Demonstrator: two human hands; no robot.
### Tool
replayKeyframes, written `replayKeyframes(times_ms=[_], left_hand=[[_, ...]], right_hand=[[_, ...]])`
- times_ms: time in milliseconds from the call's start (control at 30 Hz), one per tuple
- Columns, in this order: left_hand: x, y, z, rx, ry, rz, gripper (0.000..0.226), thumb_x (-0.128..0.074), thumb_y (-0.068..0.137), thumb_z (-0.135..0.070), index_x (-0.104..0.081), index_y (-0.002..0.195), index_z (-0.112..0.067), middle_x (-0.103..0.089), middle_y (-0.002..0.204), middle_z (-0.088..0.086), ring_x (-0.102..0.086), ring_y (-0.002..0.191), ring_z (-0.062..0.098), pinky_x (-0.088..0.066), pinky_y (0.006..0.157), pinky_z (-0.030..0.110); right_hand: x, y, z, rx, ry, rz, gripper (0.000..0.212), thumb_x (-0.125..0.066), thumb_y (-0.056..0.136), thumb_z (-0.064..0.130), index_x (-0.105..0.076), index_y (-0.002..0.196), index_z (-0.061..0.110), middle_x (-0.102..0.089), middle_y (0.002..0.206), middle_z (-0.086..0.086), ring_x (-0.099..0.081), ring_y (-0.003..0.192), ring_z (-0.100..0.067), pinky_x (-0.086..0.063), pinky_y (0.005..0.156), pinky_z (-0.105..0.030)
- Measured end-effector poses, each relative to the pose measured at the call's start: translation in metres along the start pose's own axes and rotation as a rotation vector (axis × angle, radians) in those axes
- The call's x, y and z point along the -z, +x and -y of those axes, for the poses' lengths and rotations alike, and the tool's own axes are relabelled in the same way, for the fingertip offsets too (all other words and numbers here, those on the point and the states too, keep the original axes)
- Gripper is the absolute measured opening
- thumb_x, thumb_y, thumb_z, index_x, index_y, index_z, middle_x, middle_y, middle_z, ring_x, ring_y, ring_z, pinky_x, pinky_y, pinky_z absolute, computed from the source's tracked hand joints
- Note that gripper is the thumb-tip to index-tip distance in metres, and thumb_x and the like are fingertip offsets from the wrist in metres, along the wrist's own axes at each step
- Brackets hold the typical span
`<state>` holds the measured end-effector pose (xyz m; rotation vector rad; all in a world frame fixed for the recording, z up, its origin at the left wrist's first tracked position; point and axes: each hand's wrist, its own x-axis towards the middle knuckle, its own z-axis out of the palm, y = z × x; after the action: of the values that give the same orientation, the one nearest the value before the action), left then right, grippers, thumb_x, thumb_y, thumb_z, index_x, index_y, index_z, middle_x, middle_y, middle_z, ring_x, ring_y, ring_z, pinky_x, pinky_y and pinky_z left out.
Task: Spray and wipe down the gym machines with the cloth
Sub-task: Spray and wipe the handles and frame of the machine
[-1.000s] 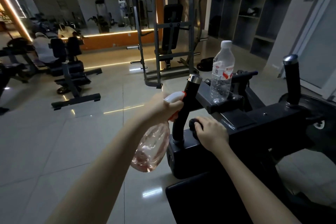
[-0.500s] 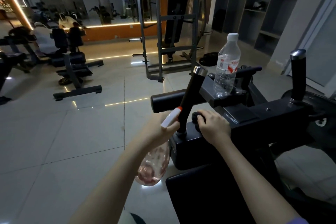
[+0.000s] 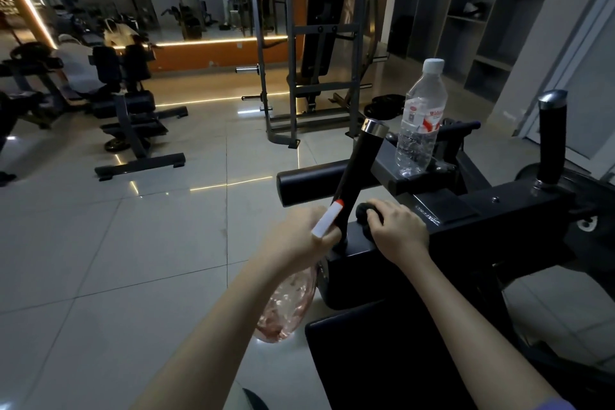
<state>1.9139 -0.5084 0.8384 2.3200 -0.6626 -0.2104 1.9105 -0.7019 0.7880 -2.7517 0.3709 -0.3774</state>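
Observation:
My left hand grips the neck of a clear pinkish spray bottle with a white and red nozzle, its body hanging down beside the machine. A dark cloth is bunched under my right hand, which presses it onto the black frame of the gym machine at the base of the left handle. That handle is a black post with a chrome cap, leaning up and to the right between my two hands.
A clear plastic water bottle stands on the machine behind the left handle. A second upright black handle rises at the right. A black seat pad lies below my arms. Benches and a rack stand across the tiled floor.
My left hand with the spray bottle has dropped lower and nearer the base of the left handle. My right hand has stayed on the cloth at that base. The view has shifted slightly.

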Motion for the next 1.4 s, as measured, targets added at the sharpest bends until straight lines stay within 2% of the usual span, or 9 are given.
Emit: replayKeyframes(times_ms=[267, 433, 600, 700, 767, 967, 1133, 1300, 1400], left_hand=[[-0.023, -0.014, 0.001, 0.065, 0.150, -0.055, 0.023, -0.048, 0.094, -0.036, -0.055, 0.088, -0.015, -0.055, 0.069, -0.002, -0.050, 0.059, 0.014, -0.039, 0.053, 0.027], [-0.029, -0.026, -0.010, 0.005, 0.349, -0.063, 0.027, -0.037, 0.099, -0.030, -0.048, 0.118, -0.014, -0.060, 0.091, 0.009, -0.057, 0.081, 0.026, -0.052, 0.070, 0.041], [-0.021, -0.014, -0.053, -0.039, 0.441, -0.297, 0.024, -0.034, 0.097, -0.024, -0.045, 0.112, -0.009, -0.050, 0.085, 0.006, -0.054, 0.075, 0.025, -0.048, 0.061, 0.036], [-0.010, 0.004, -0.089, -0.025, 0.457, -0.388, 0.024, -0.033, 0.094, -0.021, -0.049, 0.103, -0.005, -0.054, 0.090, 0.010, -0.056, 0.082, 0.027, -0.048, 0.070, 0.035], [-0.005, 0.013, -0.106, 0.036, 0.412, -0.375, 0.025, -0.035, 0.094, -0.021, -0.051, 0.106, -0.004, -0.056, 0.098, 0.013, -0.057, 0.089, 0.029, -0.051, 0.076, 0.038], [-0.017, 0.026, -0.113, 0.124, 0.465, -0.274, 0.037, -0.048, 0.090, -0.025, -0.048, 0.119, -0.003, -0.057, 0.113, 0.013, -0.057, 0.102, 0.029, -0.038, 0.071, 0.031], [-0.019, 0.022, -0.107, 0.094, 0.483, -0.323, 0.028, -0.043, 0.093, -0.024, -0.050, 0.112, -0.005, -0.059, 0.110, 0.012, -0.059, 0.101, 0.030, -0.038, 0.070, 0.031], [-0.019, 0.024, -0.104, 0.059, 0.476, -0.352, 0.025, -0.044, 0.093, -0.025, -0.054, 0.106, -0.007, -0.061, 0.102, 0.010, -0.061, 0.095, 0.029, -0.037, 0.067, 0.029], [-0.020, 0.025, -0.102, 0.028, 0.481, -0.378, 0.025, -0.043, 0.094, -0.028, -0.054, 0.103, -0.008, -0.060, 0.096, 0.008, -0.061, 0.091, 0.028, -0.035, 0.064, 0.028]], right_hand=[[0.003, -0.002, 0.002, 0.011, 0.007, -0.001, 0.031, -0.041, 0.095, 0.033, -0.057, 0.122, 0.027, -0.061, 0.123, 0.004, -0.053, 0.112, -0.022, -0.037, 0.089, -0.032], [0.004, -0.004, 0.003, 0.014, 0.005, 0.007, 0.031, -0.041, 0.096, 0.032, -0.057, 0.122, 0.027, -0.060, 0.124, 0.004, -0.053, 0.112, -0.023, -0.037, 0.089, -0.032], [0.007, -0.006, 0.001, 0.029, 0.020, 0.028, 0.030, -0.041, 0.096, 0.031, -0.057, 0.121, 0.025, -0.060, 0.125, 0.003, -0.053, 0.112, -0.024, -0.036, 0.087, -0.031], [0.016, -0.009, 0.004, 0.012, 0.019, 0.052, 0.030, -0.041, 0.098, 0.030, -0.056, 0.120, 0.017, -0.060, 0.122, -0.004, -0.053, 0.111, -0.027, -0.036, 0.083, -0.031], [0.021, -0.012, 0.007, -0.017, 0.035, 0.056, 0.032, -0.042, 0.097, 0.026, -0.054, 0.124, 0.014, -0.060, 0.121, -0.008, -0.053, 0.112, -0.029, -0.037, 0.086, -0.032], [0.020, -0.009, 0.007, -0.074, 0.041, 0.091, 0.028, -0.043, 0.092, 0.026, -0.056, 0.111, 0.010, -0.062, 0.111, -0.010, -0.056, 0.105, -0.031, -0.039, 0.080, -0.032], [0.018, -0.007, 0.002, -0.009, 0.043, 0.047, 0.033, -0.041, 0.093, 0.028, -0.051, 0.121, 0.014, -0.061, 0.110, -0.006, -0.056, 0.101, -0.028, -0.033, 0.075, -0.031], [0.013, 0.001, -0.013, -0.006, 0.038, -0.004, 0.028, -0.036, 0.095, 0.029, -0.059, 0.105, 0.016, -0.063, 0.106, -0.004, -0.056, 0.098, -0.027, -0.032, 0.068, -0.030], [0.016, 0.011, -0.034, -0.049, 0.069, -0.017, 0.031, -0.038, 0.096, 0.028, -0.061, 0.115, 0.020, -0.063, 0.114, -0.003, -0.051, 0.111, -0.024, -0.038, 0.077, -0.033]])
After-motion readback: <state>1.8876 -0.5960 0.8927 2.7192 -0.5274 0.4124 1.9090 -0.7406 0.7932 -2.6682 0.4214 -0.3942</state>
